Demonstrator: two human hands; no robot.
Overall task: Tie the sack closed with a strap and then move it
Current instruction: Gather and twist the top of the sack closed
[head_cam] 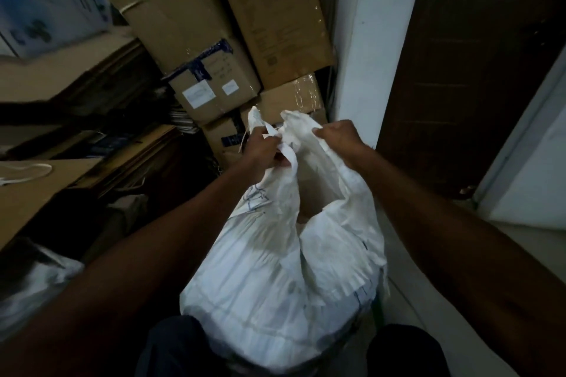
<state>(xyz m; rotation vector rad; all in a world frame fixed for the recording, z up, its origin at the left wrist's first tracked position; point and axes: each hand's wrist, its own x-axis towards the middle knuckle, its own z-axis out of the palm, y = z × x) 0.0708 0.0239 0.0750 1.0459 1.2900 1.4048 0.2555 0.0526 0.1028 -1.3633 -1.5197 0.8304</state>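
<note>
Dim storeroom, seen from the head camera looking down. We see a full white woven sack (275, 269) standing on the floor between the person's knees, its mouth not yet tied and gaping in the middle.

Both bare arms reach forward to the sack's top edge. The left hand (265, 148) is closed in a fist around a bunched fold of the sack's rim on the left side, fabric spilling out above and below the fingers. The right hand (338, 135) is curled over the rim on the right side, fingers pinching the cloth and pulling it up. The two hands are near each other but apart, with the open mouth between and below them.

We note faint blue markings on the sack's left shoulder. A thin pale cord hangs just left of the left hand; whether it is a strap we cannot tell.

Behind the sack, stacked cardboard boxes (220, 27) lean against each other, some with dark tape and white labels. To the right, a white wall corner (373, 40), then a dark wooden door (477, 64). On the left, flat cardboard sheets (46, 180) with a white strap (24, 173) lying on them, well apart from the sack.
</note>
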